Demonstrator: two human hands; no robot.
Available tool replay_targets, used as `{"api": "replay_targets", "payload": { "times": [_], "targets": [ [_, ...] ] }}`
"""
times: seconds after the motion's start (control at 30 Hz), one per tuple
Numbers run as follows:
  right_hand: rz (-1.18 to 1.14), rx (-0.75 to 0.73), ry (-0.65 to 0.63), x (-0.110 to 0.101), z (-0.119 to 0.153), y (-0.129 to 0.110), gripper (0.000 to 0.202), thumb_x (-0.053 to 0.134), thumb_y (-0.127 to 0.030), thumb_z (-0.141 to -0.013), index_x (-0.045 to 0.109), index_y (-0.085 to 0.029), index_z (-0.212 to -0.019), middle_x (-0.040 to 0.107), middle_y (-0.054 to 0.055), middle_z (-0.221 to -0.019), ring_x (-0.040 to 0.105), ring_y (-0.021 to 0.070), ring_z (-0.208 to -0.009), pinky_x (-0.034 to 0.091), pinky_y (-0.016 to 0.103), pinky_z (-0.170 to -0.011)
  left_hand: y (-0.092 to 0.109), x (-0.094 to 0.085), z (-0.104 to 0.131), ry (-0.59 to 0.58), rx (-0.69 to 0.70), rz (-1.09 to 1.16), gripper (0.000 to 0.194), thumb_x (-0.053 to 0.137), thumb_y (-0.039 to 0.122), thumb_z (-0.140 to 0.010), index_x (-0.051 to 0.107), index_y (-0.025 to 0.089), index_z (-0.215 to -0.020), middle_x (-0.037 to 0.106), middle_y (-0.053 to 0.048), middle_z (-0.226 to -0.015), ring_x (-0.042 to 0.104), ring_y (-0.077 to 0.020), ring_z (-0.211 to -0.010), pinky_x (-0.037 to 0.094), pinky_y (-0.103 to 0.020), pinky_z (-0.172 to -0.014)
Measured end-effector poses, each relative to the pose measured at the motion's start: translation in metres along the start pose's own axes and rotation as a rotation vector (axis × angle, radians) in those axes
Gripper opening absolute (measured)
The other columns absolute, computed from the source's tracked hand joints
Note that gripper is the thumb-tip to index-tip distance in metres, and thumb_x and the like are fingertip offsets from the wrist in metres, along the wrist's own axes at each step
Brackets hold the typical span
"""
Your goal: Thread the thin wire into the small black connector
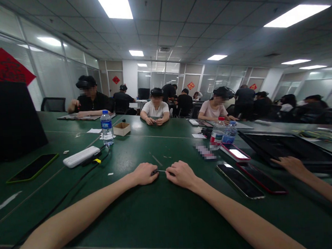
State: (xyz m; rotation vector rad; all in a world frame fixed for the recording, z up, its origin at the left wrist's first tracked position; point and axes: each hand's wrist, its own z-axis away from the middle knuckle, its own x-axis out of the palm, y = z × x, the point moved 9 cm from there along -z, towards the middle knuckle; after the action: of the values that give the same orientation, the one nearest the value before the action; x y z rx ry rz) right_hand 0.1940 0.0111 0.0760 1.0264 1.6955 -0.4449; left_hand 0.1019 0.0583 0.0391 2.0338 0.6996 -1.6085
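Note:
My left hand [145, 174] rests on the green table with its fingers closed around a small dark piece [155, 172], mostly hidden. A short way to its right, my right hand [182, 175] is closed on a small dark-handled tool. The tool's thin metal shaft [161, 171] spans the gap between both hands and reaches the dark piece. Its exact kind is too small to make out. Both forearms lie low over the table [138, 217].
Left are a white power bank [81, 157] with a black cable, a phone [34, 168] and a water bottle [106, 128]. A cardboard box [121, 129] stands beyond. On the right lie phones [240, 180], bottles [218, 133] and a black tray [292, 146] touched by another person's hand [291, 166].

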Motion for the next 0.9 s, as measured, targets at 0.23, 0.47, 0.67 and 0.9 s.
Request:
{"api": "replay_targets", "payload": {
  "times": [0.23,0.47,0.67,0.9],
  "targets": [
    [-0.006,-0.019,0.014,0.000,0.001,0.001,0.026,0.048,-0.029,-0.090,0.070,-0.019,-0.080,0.063,0.002,-0.067,0.051,0.0103,-0.061,0.030,0.024,-0.063,0.000,0.001,0.001,-0.001,0.017,-0.008,0.024,0.045,0.036,-0.088,0.062,0.019,-0.085,0.068,-0.008,-0.083,0.065,-0.0225,-0.076,0.045,-0.029,-0.067],
    [-0.054,-0.208,0.043,-0.008,0.003,-0.040,0.026,0.048,-0.029,-0.088,0.068,-0.019,-0.075,0.062,0.001,-0.066,0.049,0.0102,-0.060,0.030,0.026,-0.066,-0.005,0.004,-0.003,0.006,-0.031,-0.012,0.031,0.042,0.040,-0.090,0.063,0.018,-0.085,0.069,-0.009,-0.081,0.065,-0.0229,-0.073,0.044,-0.029,-0.064],
    [-0.079,-0.252,0.087,-0.012,0.003,-0.055,0.025,0.047,-0.029,-0.088,0.067,-0.020,-0.077,0.063,0.001,-0.068,0.049,0.0109,-0.062,0.030,0.027,-0.066,-0.005,0.003,-0.003,0.005,-0.042,-0.005,0.032,0.041,0.040,-0.091,0.064,0.019,-0.084,0.069,-0.008,-0.081,0.065,-0.0226,-0.073,0.045,-0.029,-0.064],
    [-0.016,-0.026,0.044,-0.004,0.000,0.002,0.025,0.047,-0.027,-0.089,0.069,-0.018,-0.080,0.064,0.002,-0.069,0.052,0.0106,-0.062,0.030,0.025,-0.063,-0.003,0.002,-0.002,0.006,-0.030,0.006,0.028,0.045,0.039,-0.088,0.063,0.019,-0.085,0.069,-0.008,-0.082,0.065,-0.0227,-0.076,0.045,-0.029,-0.067]
  ]
}}
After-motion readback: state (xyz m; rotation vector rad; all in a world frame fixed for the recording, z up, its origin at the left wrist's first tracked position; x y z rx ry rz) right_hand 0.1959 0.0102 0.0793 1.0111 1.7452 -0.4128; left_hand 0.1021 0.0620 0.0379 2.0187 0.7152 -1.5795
